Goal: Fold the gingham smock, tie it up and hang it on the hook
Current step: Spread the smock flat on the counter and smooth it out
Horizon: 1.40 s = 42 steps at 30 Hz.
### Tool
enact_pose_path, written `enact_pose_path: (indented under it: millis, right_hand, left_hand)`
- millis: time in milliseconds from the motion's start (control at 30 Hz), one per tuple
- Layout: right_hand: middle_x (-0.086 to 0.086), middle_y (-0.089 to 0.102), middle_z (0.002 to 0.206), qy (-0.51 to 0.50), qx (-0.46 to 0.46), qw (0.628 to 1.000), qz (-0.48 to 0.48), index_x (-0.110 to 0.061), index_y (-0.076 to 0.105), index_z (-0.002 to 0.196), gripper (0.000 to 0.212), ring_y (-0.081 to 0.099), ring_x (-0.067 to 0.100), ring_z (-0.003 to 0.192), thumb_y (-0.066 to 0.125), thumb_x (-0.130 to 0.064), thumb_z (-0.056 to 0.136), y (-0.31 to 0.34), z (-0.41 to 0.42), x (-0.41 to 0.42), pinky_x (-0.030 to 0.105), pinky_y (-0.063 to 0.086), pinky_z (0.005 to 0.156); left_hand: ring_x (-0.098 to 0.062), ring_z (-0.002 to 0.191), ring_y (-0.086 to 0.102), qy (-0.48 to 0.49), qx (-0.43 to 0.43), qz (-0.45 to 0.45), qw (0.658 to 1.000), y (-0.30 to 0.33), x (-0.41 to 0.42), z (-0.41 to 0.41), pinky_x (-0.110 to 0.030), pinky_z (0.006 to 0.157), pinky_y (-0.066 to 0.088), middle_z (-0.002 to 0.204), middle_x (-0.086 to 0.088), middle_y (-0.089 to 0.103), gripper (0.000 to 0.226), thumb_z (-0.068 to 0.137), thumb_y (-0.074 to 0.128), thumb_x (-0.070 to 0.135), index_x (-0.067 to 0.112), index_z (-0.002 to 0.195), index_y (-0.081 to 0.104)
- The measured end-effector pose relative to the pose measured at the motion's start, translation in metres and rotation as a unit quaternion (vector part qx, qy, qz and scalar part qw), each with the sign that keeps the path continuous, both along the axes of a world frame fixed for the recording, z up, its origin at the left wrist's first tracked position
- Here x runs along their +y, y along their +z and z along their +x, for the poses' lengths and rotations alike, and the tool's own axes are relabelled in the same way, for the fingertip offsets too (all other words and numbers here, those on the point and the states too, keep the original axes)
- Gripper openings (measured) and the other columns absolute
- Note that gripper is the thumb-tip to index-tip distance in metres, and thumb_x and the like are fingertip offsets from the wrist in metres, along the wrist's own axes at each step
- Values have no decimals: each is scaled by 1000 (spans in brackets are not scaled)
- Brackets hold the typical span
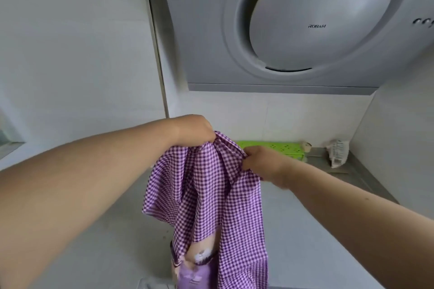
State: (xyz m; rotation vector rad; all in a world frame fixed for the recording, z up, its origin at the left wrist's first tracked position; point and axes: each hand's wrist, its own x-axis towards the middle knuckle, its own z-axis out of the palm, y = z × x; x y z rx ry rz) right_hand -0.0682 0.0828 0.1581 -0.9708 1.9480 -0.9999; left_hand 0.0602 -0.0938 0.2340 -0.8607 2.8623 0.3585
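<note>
The purple-and-white gingham smock (206, 195) hangs in loose folds over the grey counter (305, 230), held up by its top edge. My left hand (195, 131) grips the bunched upper edge at the left. My right hand (258, 162) pinches the same edge a little lower on the right. A pale patch with a printed figure shows near the smock's lower end. No hook is in view.
A grey range hood (293, 30) hangs overhead at the back. A green perforated board (281, 148) and a crumpled white packet (338, 152) lie at the counter's far right. White cabinet and wall panels stand to the left.
</note>
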Motion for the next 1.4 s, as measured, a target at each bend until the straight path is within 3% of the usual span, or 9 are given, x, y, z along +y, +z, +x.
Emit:
enact_pose_path:
  millis: [133, 333, 500, 667, 733, 900, 1100, 1167, 1400]
  right_hand:
    - [22, 75, 113, 14, -107, 994, -1, -3, 73, 108, 30, 71, 43, 110, 65, -22, 87, -18, 19, -15, 60, 53, 102]
    - [10, 74, 125, 148, -222, 964, -1, -5, 69, 126, 64, 68, 31, 121, 74, -55, 86, -20, 43, -16, 44, 52, 106]
    - [3, 70, 135, 260, -270, 926, 41, -12, 63, 132, 34, 63, 23, 129, 64, -12, 99, -37, 34, -10, 40, 47, 111]
    - [-1, 76, 117, 262, -70, 937, 221, -26, 64, 129, 33, 72, 28, 111, 66, -12, 98, -75, 9, 12, 29, 57, 85]
    - [-1, 78, 111, 233, -41, 934, 269, -23, 66, 129, 29, 75, 21, 103, 62, -15, 101, -90, -3, 27, 32, 62, 87]
    - [3, 74, 101, 39, 84, 959, 268, -15, 69, 114, 31, 74, 21, 91, 43, -31, 108, -116, -49, 68, 37, 62, 83]
    - [-5, 67, 95, -50, 272, 916, 289, -23, 68, 104, 40, 64, 15, 86, 45, -57, 105, -116, -105, 121, 32, 51, 76]
    - [-4, 68, 93, -45, 289, 900, 324, -24, 66, 98, 47, 64, 14, 85, 40, -63, 104, -120, -127, 140, 32, 51, 74]
    - [4, 67, 127, -36, 165, 915, 366, -15, 62, 135, 70, 63, 24, 116, 39, -71, 99, -134, -195, 185, 39, 47, 108]
  left_hand:
    - [-16, 76, 57, 19, -36, -30, 999, 2, -25, 29, -32, 69, 47, 88, -2, 64, 31, 100, 46, 26, 15, 76, 61]
    - [-18, 90, 65, 102, -46, -76, 991, 7, -66, 79, -33, 76, 52, 98, -4, 68, 31, 100, 44, 30, 16, 88, 68]
    - [-17, 92, 65, 107, -63, -67, 990, -7, -73, 87, -32, 77, 52, 102, -3, 69, 30, 101, 43, 27, 17, 89, 69]
    - [-17, 94, 64, 96, -69, -72, 990, -29, -74, 73, -33, 83, 52, 101, -1, 67, 29, 101, 41, 24, 17, 90, 68]
    - [-17, 94, 64, 86, -77, -74, 991, -38, -73, 63, -33, 83, 52, 100, 0, 67, 27, 99, 42, 24, 19, 90, 67]
    - [-18, 102, 63, 43, -106, -78, 990, -60, -59, 29, -40, 96, 54, 105, 2, 65, 28, 100, 41, 30, 21, 101, 67]
    - [-16, 95, 62, -6, -113, -66, 991, -91, -38, -31, -38, 91, 55, 100, 5, 65, 29, 99, 42, 32, 22, 101, 68]
    - [-16, 95, 62, -28, -124, -66, 990, -104, -30, -57, -38, 92, 56, 101, 3, 66, 33, 99, 41, 33, 20, 107, 70]
    - [-28, 120, 63, -82, -146, -82, 982, -147, -1, -146, -31, 89, 48, 137, -12, 67, 41, 106, 40, 33, 15, 129, 69]
